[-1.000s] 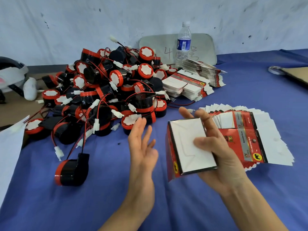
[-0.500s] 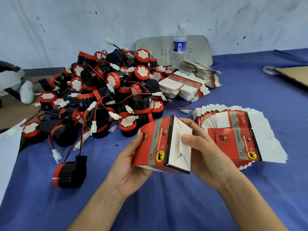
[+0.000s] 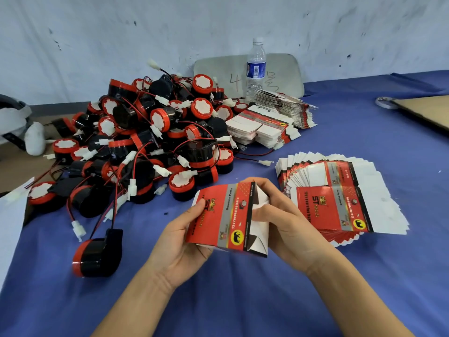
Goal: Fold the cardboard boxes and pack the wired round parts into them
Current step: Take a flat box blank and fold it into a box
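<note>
Above the tabletop's [image 3: 243,300] near edge, the left hand [image 3: 179,242] and right hand [image 3: 286,224] both grip a half-folded red horn box [image 3: 226,217]; wired round horns [image 3: 150,142] heap toward the far-left corner.

Red printed carton [image 3: 228,215] is popped open into a sleeve and held up in the air, white end flaps on its right end partly folded in. Fanned stack of flat cartons [image 3: 340,203] just to its right, more flat stacks [image 3: 264,127] further back. Pile of black-and-red reversing horns [image 3: 150,142] with red/black leads and white plugs sits at left-centre. One loose horn [image 3: 97,255] lies on its side, nearer than the pile.
</note>
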A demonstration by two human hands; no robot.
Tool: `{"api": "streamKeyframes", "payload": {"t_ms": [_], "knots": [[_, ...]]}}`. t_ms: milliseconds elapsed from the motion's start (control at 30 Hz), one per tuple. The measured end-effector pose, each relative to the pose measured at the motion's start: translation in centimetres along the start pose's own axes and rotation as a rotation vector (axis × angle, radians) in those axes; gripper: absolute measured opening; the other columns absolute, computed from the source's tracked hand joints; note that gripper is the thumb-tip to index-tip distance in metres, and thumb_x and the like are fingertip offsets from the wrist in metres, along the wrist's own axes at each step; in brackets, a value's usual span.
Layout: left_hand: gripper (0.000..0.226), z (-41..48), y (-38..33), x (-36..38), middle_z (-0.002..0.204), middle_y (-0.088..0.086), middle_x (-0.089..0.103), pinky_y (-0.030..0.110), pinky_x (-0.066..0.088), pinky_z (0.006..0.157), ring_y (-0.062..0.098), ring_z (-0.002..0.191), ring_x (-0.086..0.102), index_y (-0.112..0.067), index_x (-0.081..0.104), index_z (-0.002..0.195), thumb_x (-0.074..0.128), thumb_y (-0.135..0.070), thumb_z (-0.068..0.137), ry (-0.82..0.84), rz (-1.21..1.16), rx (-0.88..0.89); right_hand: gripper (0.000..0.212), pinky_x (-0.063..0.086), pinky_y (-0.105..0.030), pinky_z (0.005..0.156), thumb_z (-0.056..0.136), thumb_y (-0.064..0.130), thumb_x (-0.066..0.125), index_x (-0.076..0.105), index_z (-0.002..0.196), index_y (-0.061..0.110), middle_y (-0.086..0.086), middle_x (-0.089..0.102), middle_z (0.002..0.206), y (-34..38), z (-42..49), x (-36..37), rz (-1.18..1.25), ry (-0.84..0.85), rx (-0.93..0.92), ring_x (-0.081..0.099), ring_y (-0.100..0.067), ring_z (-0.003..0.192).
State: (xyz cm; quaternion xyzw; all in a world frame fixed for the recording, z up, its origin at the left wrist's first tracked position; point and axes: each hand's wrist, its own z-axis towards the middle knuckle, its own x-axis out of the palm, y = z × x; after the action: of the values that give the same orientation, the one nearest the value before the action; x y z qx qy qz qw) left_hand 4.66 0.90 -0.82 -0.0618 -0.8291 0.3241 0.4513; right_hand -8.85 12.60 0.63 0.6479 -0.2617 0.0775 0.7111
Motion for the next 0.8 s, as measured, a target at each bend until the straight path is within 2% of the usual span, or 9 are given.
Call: {"api": "streamKeyframes", "payload": {"t_ms": [67, 133, 233, 300, 367, 533, 600, 733, 800], "knots": [[0.031, -0.1, -0.1, 0.1, 0.096, 0.017, 0.074, 0.03, 0.058, 0.054, 0.023, 0.077, 0.074, -0.001, 0.078, 0.087, 0.076, -0.02, 0.064, 0.006, -0.009, -0.012, 0.046, 0.054, -0.029, 0.065, 0.071, -0.003, 0.046, 0.055, 0.11, 0.018, -0.004, 0.064, 0.091, 0.1, -0.1, -0.1, 0.028, 0.044, -0.015, 0.061, -0.018, 0.076], [0.053, -0.1, -0.2, 0.0, 0.096, 0.017, 0.074, 0.031, 0.059, 0.055, 0.024, 0.077, 0.074, 0.0, 0.077, 0.09, 0.095, -0.017, 0.043, 0.034, -0.033, -0.015, 0.051, 0.054, -0.03, 0.067, 0.069, -0.005, 0.044, 0.054, 0.114, 0.018, -0.005, 0.062, 0.097, 0.1, -0.1, 0.0, 0.028, 0.067, -0.04, 0.06, -0.018, 0.081], [0.072, 0.1, -0.3, -0.3, 0.095, 0.017, 0.074, 0.032, 0.059, 0.055, 0.024, 0.076, 0.074, 0.0, 0.077, 0.088, 0.1, -0.013, 0.02, 0.052, -0.063, -0.015, 0.049, 0.054, -0.029, 0.068, 0.071, -0.005, 0.047, 0.055, 0.112, 0.021, -0.003, 0.062, 0.1, -0.1, -0.2, 0.3, -0.056, 0.025, -0.104, 0.061, -0.016, 0.084], [0.065, 0.4, -0.2, -0.4, 0.096, 0.016, 0.074, 0.037, 0.061, 0.059, 0.023, 0.077, 0.074, -0.001, 0.078, 0.086, 0.1, -0.013, 0.027, 0.039, -0.054, -0.021, 0.048, 0.054, -0.028, 0.069, 0.071, -0.004, 0.047, 0.057, 0.108, 0.024, 0.002, 0.063, 0.099, -0.3, -0.3, 0.4, -0.162, -0.041, -0.165, 0.061, -0.014, 0.085], [0.043, 0.6, 0.0, -0.4, 0.1, 0.016, 0.073, 0.045, 0.061, 0.07, 0.023, 0.079, 0.074, -0.002, 0.078, 0.087, 0.09, -0.018, 0.049, 0.018, -0.033, -0.037, 0.045, 0.054, -0.028, 0.069, 0.071, -0.003, 0.045, 0.057, 0.106, 0.023, 0.008, 0.063, 0.095, -0.4, -0.4, 0.6, -0.285, -0.101, -0.215, 0.06, -0.012, 0.083], [0.026, 0.8, 0.5, -0.5, 0.089, 0.014, 0.075, 0.027, 0.057, 0.05, 0.021, 0.07, 0.074, -0.001, 0.078, 0.083, 0.066, -0.021, 0.07, -0.011, -0.031, -0.054, 0.041, 0.053, -0.027, 0.067, 0.07, 0.002, 0.045, 0.058, 0.103, 0.024, 0.008, 0.063, 0.084, -0.6, -0.5, 0.8, -0.391, -0.156, -0.237, 0.059, -0.009, 0.077], [0.026, 0.7, 0.4, -0.4, 0.086, 0.013, 0.075, 0.026, 0.056, 0.049, 0.02, 0.068, 0.073, 0.0, 0.078, 0.083, 0.075, -0.02, 0.066, 0.006, -0.056, -0.062, 0.044, 0.053, -0.029, 0.072, 0.07, 0.003, 0.045, 0.059, 0.104, 0.028, 0.008, 0.064, 0.089, -0.6, -0.5, 0.8, -0.374, -0.138, -0.241, 0.059, -0.012, 0.083], [0.067, 0.9, 0.3, -0.6, 0.09, 0.013, 0.075, 0.031, 0.059, 0.057, 0.021, 0.074, 0.073, 0.001, 0.076, 0.091, 0.099, -0.012, 0.029, 0.102, -0.112, -0.039, 0.049, 0.049, -0.022, 0.068, 0.067, 0.006, 0.039, 0.064, 0.1, 0.032, 0.007, 0.065, 0.1, -0.6, -0.4, 0.8, -0.183, -0.062, -0.217, 0.058, -0.012, 0.089], [0.063, 0.9, 0.3, -0.8, 0.079, 0.009, 0.075, 0.032, 0.06, 0.06, 0.019, 0.072, 0.074, -0.001, 0.078, 0.087, 0.099, -0.012, 0.029, 0.141, -0.119, -0.017, 0.047, 0.049, -0.019, 0.063, 0.068, 0.007, 0.037, 0.067, 0.097, 0.028, 0.004, 0.066, 0.103, -0.5, -0.2, 0.8, -0.064, -0.052, -0.214, 0.059, -0.011, 0.085]]}}
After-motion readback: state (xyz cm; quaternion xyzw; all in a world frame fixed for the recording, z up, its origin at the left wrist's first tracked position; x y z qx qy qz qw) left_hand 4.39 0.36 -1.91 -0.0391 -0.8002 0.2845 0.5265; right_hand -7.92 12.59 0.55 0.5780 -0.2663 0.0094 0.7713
